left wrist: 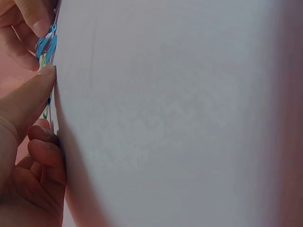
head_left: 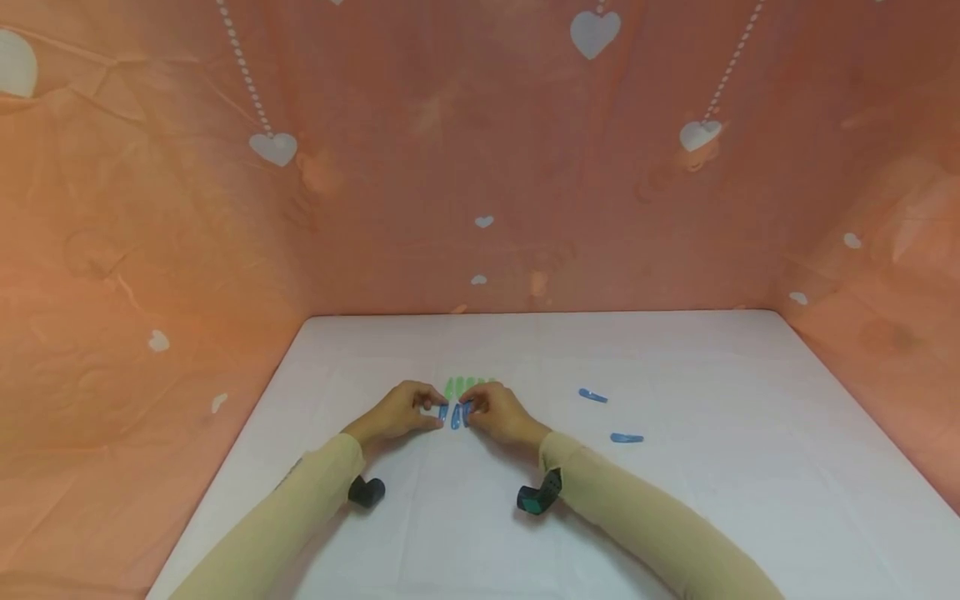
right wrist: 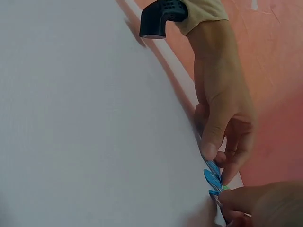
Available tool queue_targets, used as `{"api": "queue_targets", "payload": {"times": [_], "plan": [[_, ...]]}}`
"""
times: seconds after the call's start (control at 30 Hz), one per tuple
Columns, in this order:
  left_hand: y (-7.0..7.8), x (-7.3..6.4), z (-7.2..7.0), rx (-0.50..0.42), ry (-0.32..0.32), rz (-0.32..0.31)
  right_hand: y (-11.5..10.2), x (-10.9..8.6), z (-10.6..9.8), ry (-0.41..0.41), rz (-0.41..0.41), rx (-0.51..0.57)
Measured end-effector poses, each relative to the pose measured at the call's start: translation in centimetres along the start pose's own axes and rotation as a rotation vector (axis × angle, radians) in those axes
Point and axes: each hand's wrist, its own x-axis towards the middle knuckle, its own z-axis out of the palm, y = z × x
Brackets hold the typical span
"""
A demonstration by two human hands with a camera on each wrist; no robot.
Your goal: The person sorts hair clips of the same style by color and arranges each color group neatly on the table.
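Small blue snap hair clips lie close together between both hands on the white table. My left hand (head_left: 408,410) holds the leftmost blue clip (head_left: 443,413) upright between thumb and forefinger at its two ends. Beside it a middle blue clip (head_left: 456,417) rests untouched on the surface. The right hand (head_left: 501,414) pinches another blue clip (head_left: 467,413), partly covered by its fingers. Just beyond is a row of several green hair clips (head_left: 460,387), its right end partly hidden behind the right hand. In the right wrist view the blue clips (right wrist: 212,178) appear edge-on between the hands.
Two more blue clips lie apart to the right, one farther back (head_left: 593,396) and one nearer (head_left: 627,437). The white table (head_left: 720,500) is enclosed by an orange cloth (head_left: 540,167) with white hearts. Black wrist cameras (head_left: 367,492) hang under both sleeves.
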Motion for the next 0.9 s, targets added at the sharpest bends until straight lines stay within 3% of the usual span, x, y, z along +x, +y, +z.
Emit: {"api": "queue_targets", "payload": {"times": [0.23, 0.43, 0.9], "plan": [[0.2, -0.1, -0.2, 0.012, -0.012, 0.014, -0.4, -0.1, -0.1, -0.006, 0.023, -0.098], [0.4, -0.2, -0.3, 0.009, -0.02, 0.014, -0.8, -0.5, -0.1, 0.015, 0.027, -0.117], [0.5, -0.2, -0.3, -0.015, -0.019, -0.005, -1.1, -0.6, -0.3, -0.026, 0.044, -0.13]]}}
